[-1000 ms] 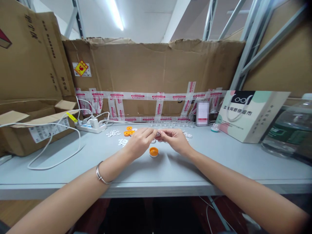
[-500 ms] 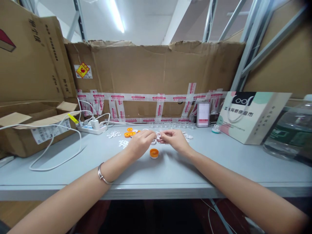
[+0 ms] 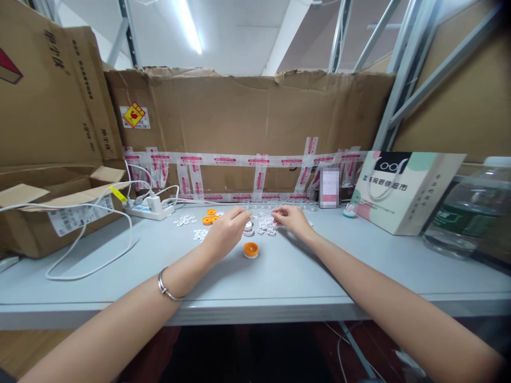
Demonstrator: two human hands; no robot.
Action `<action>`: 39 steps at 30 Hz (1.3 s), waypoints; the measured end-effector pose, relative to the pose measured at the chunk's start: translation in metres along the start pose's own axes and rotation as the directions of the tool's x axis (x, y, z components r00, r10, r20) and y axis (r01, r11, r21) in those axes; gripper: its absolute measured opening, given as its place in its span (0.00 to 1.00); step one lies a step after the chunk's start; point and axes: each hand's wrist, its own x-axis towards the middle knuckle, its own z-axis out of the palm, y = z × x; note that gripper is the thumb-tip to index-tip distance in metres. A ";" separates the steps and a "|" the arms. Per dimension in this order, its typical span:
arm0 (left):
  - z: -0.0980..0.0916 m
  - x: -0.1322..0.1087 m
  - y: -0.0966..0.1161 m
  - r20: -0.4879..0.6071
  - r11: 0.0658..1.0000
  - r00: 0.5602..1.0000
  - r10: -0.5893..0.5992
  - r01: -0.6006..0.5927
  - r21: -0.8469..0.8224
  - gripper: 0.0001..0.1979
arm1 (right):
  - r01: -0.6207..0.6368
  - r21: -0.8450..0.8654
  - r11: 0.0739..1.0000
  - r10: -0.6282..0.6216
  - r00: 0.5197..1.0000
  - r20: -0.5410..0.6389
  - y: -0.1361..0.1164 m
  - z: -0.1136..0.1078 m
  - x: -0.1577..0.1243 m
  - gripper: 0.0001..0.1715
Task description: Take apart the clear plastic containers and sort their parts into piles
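Observation:
My left hand (image 3: pixel 228 230) is closed in a pinch above the grey table, beside a stack of white round caps (image 3: pixel 248 230). What its fingertips hold, if anything, is too small to make out. Across a small gap, my right hand (image 3: pixel 294 222) also pinches, at the right edge of a heap of small clear and white pieces (image 3: pixel 266 225); its fingertips' content is unclear. Nearer the front stands an orange round cap with a white base (image 3: pixel 251 251), hollow side up. Several orange caps (image 3: pixel 208 220) lie left of my left hand, along with small white pieces (image 3: pixel 200 234).
More white pieces (image 3: pixel 184 220) lie near a power strip (image 3: pixel 154 211) with white cables. Clear round containers (image 3: pixel 275 204) line the back before a large cardboard box (image 3: pixel 223 117). A phone (image 3: pixel 329 187), a paper bag (image 3: pixel 399 197) and a large water bottle (image 3: pixel 459 218) stand at right.
My hands have drawn apart, uncovering the clear heap and the white caps between them. The small clear piece seen between my fingers earlier no longer shows there.

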 end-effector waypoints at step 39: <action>-0.017 -0.005 -0.002 0.692 0.909 0.718 -0.077 0.336 -0.247 0.31 | -0.023 -0.252 0.967 0.063 0.986 0.154 -0.015 -0.058 0.000 0.23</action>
